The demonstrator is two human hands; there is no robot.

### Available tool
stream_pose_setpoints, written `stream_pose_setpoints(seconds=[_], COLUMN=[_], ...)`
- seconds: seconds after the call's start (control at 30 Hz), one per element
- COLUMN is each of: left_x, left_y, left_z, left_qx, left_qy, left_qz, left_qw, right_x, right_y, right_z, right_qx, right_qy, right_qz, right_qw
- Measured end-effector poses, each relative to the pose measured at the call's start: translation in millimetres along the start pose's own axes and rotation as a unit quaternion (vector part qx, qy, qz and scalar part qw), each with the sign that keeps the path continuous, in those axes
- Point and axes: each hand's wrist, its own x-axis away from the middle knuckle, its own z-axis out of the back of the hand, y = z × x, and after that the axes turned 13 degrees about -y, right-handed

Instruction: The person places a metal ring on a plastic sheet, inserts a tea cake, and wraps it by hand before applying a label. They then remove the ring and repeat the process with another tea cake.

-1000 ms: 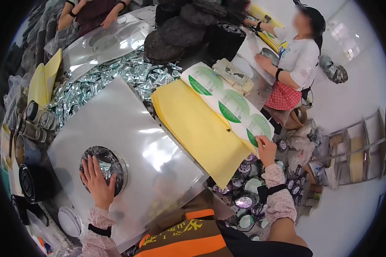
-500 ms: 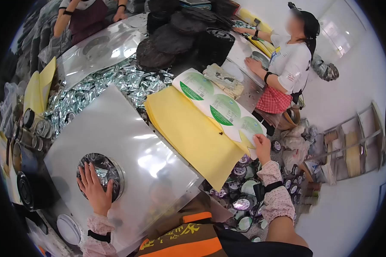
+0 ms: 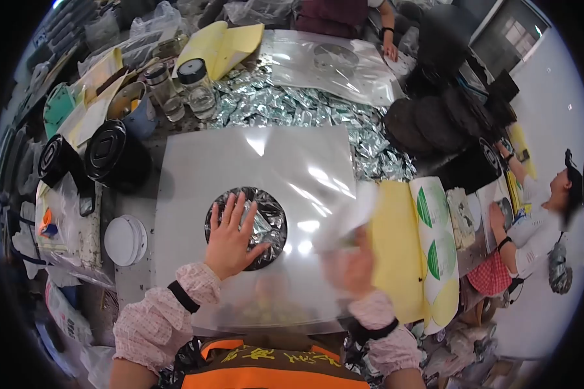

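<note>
My left hand (image 3: 232, 240) lies flat with spread fingers on a round tub (image 3: 274, 236). Black film and shiny foil packets show at the tub's top. It stands on a large clear plastic sheet (image 3: 201, 155) on the table. My right hand (image 3: 353, 266), smeared by motion, pinches a white round label (image 3: 353, 217) just right of the tub. To the right, a sheet of round green-and-white labels (image 3: 428, 220) lies curled on yellow backing paper (image 3: 394, 240). Bare yellow backing shows at its near end.
Foil packets (image 3: 292, 107) are heaped behind the plastic sheet. Two glass jars (image 3: 198, 91), black tubs (image 3: 113, 152) and white lids (image 3: 124, 240) stand at the left. Dark round cakes (image 3: 412, 123) are piled at the back right. A co-worker (image 3: 529, 227) works at the far right.
My right hand has left the label sheet's near end with a label peeled off and moved left toward the tub. My left hand stays on the tub. The camera view has turned left.
</note>
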Motion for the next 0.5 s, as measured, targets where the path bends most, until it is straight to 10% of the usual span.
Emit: stream_pose_setpoints(seconds=[0.1,0.33,0.5], left_x=[1.3,1.1,-1.3], left_y=[-10.4,-18.2,-15.9], left_z=[-14.6,-30.1,-19.6], left_qx=[0.08,0.216,0.15], left_qy=[-0.013,-0.012,0.012], left_qz=[-0.034,-0.056,-0.074], left_qw=[0.996,0.975,0.986], right_x=[-51.2,-77.4,-118.4], right_y=[-61.2,-108.8,-86.8], right_z=[-37.5,-25.9,-84.0], right_qx=[0.013,0.012,-0.343], right_qy=[-0.132,-0.256,-0.197], right_qz=[0.251,0.154,0.066], right_qw=[0.959,0.954,0.916])
